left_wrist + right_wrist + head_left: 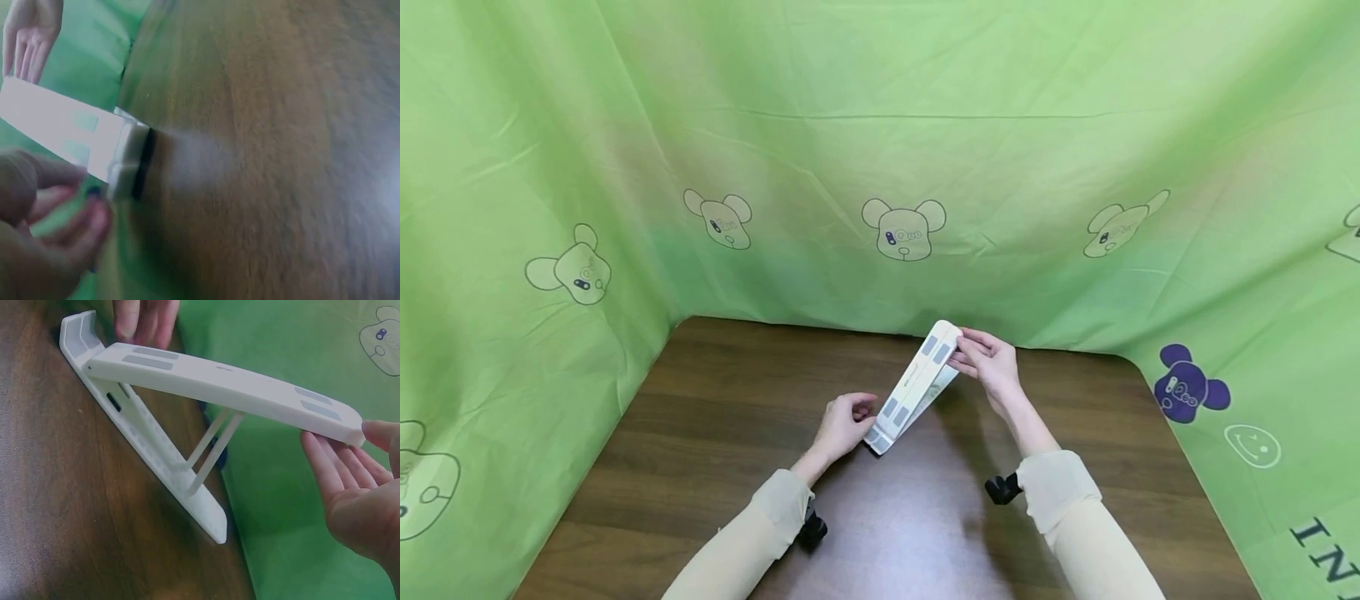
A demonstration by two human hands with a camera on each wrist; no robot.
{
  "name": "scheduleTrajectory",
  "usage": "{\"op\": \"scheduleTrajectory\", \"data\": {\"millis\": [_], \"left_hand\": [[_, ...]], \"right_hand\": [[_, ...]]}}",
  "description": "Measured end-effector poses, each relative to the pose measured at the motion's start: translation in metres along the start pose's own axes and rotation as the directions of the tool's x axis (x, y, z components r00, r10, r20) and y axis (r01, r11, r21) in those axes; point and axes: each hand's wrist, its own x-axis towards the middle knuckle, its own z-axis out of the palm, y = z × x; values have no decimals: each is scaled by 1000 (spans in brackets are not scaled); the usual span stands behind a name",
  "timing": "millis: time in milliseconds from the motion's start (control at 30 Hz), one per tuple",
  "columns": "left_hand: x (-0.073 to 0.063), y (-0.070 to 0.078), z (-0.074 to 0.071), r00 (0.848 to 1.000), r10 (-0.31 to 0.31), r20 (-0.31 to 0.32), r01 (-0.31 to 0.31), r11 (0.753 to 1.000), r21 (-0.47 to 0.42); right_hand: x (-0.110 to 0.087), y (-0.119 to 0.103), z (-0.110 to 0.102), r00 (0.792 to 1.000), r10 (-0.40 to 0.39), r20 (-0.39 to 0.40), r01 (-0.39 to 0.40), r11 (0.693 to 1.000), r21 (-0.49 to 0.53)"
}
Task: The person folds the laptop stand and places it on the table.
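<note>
A white folding laptop stand [912,385] with grey pads stands on the table, its top arm raised at a slant from the base. Two thin struts [215,450] join the arm to the slotted base [169,465] in the right wrist view. My right hand [994,367] holds the raised end, thumb at the tip and fingers underneath. Beside the low, hinged end is my left hand [842,427], its fingers loosely bent and apart with nothing between them. In the left wrist view, that hand's blurred fingertips [97,219] are close to the stand's lipped end.
The brown wooden table [700,450] reaches back to a green curtain [805,275] printed with bear heads, which also hangs along both sides. A black wrist camera [1002,489] sits at the right cuff, another [812,530] at the left.
</note>
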Motion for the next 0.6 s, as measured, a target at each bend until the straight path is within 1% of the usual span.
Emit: {"op": "scheduleTrajectory", "data": {"millis": [33,100,133,167,200,267,333,400,433,500,600], "left_hand": [[-2,-4,1,999,-6,-40,9,997,82],[-5,-10,3,995,-39,-96,59,975,213],[-6,-13,4,992,-69,-107,93,965,247],[-7,-14,5,991,-84,-107,110,957,270],[-9,-12,4,990,-105,-98,128,952,277],[-14,-5,0,989,-140,-55,149,957,249],[-18,6,-5,982,-189,0,187,969,164],[-23,17,-10,972,-232,42,228,970,82],[-24,21,-11,969,-243,55,240,969,53],[-25,26,-11,962,-266,59,266,964,17],[-26,28,-8,961,-274,35,274,962,11]], "right_hand": [[0,0,0,1000,2,0,-2,1000,-5],[0,-1,0,1000,5,3,-5,1000,-6],[0,-1,-1,1000,6,3,-6,1000,-9],[1,-1,-1,1000,7,3,-7,1000,-10],[1,-1,-1,1000,8,4,-8,1000,-8],[1,-1,-3,1000,12,7,-12,1000,-2],[1,-1,-4,1000,18,13,-18,1000,5],[1,-1,-5,999,23,24,-23,1000,20],[1,-1,-5,999,24,30,-25,999,30],[0,-1,-6,999,24,40,-25,999,47],[-1,-1,-7,999,21,41,-23,998,64]]}}
